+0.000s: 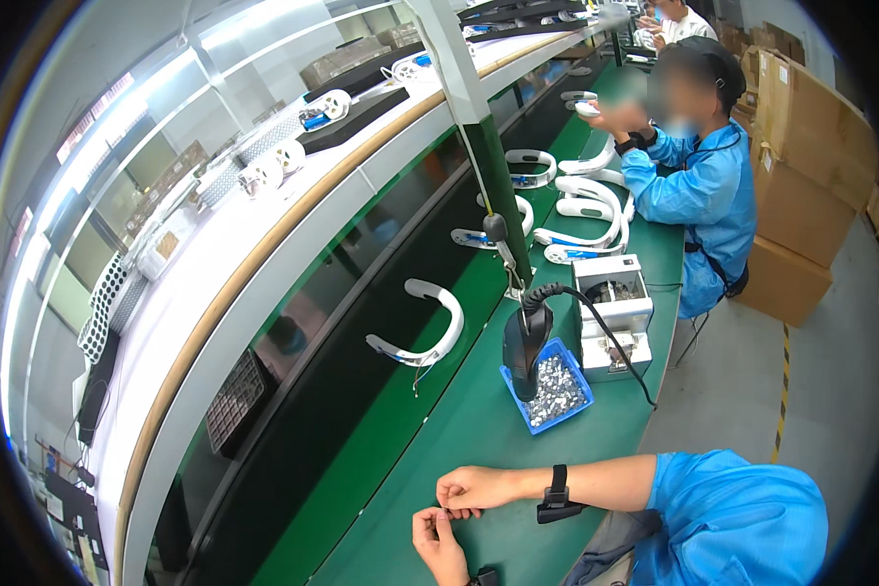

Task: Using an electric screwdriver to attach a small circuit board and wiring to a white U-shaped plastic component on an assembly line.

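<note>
Low over the green tabletop, my left hand (438, 543) and my right hand (477, 487) meet at their fingertips. The fingers of both are curled in a pinch. Whatever lies between them is too small or too hidden to name. Beyond them stands a blue tray (564, 418) filled with small metal-looking pieces. A black handheld tool (522, 356), hung on a coiled cable, overlaps the tray's left side. Right behind the tray is a white boxy machine (610, 322) with an open top compartment. Left of the tool, a white U-shaped part (447, 337) with thin wires lies on the dark belt.
A green-and-white post (498, 186) rises from the bench's middle. Several white curved parts (596, 220) lie farther along, before a co-worker in a blue jacket (698, 181). Cardboard boxes (801, 176) stack at the right. A raised shelf (254, 244) runs along the left.
</note>
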A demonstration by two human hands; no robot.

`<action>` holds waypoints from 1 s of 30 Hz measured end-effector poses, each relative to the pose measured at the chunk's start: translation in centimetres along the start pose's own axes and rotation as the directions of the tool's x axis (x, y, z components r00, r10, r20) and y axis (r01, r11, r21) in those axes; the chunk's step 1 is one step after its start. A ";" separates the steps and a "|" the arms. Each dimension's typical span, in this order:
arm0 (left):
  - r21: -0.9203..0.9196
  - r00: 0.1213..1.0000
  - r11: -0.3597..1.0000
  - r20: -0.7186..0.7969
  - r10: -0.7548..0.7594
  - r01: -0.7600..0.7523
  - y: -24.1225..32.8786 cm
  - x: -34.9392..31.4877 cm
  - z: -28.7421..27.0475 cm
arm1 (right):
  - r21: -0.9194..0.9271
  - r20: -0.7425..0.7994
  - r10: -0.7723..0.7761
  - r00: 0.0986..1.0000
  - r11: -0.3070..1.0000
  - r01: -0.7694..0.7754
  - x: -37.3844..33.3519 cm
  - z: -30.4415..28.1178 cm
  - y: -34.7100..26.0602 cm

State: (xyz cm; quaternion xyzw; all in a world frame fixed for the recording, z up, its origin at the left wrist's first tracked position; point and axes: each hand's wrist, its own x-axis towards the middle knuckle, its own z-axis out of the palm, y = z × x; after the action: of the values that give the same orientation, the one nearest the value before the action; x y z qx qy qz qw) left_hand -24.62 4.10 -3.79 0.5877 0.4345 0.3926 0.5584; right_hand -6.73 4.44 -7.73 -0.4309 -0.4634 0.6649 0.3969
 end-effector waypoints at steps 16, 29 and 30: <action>0.096 0.999 0.995 -0.011 -0.032 0.033 -2.6 0.4 -0.5 | 0.023 0.003 0.004 1.000 1.000 -0.004 0.0 0.1 0.1; 0.106 0.999 0.994 -0.031 -0.012 0.015 -3.2 0.4 -0.4 | -0.045 -0.012 0.022 1.000 0.999 -0.023 -0.6 0.1 -0.7; 0.103 0.999 0.995 -0.032 -0.011 0.015 -3.2 0.5 -0.3 | -0.036 -0.012 0.017 1.000 0.999 -0.018 -0.5 0.0 -0.4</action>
State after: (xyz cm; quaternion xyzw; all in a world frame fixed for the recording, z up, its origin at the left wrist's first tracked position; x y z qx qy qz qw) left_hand -24.99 4.71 -7.01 0.6065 0.4667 0.3753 0.5229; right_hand -6.52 4.13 -7.22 -0.4460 -0.4690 0.6574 0.3860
